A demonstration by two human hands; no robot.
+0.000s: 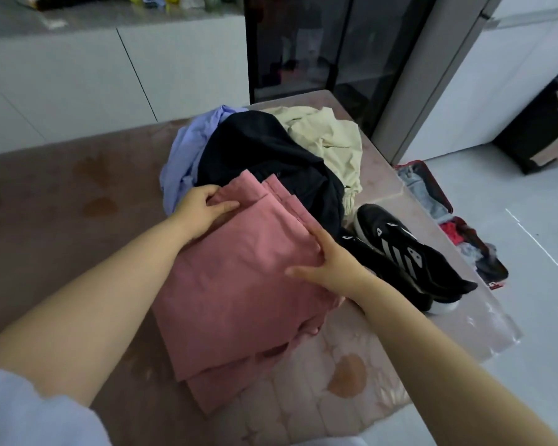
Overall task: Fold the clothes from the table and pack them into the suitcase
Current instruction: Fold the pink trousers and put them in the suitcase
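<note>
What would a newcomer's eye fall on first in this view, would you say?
First the folded pink garment in the middle of the table, the left grip pinching its far edge and the right grip pressing its right side. Behind it lies a heap of unfolded clothes, a dark garment on top; black sneakers sit to the right, with the open suitcase on the floor beyond.

Table [62, 194]: folded garment [239, 284] near centre, its far end lying on the heap of clothes [261, 149] behind it. Left hand [203, 204] on the garment's far left corner; right hand [326, 262] on its right edge. Shoes [400, 252] just right of the garment, in front of the heap. Suitcase [440, 191] on the floor [512, 194] right of the table, clothes in it.
</note>
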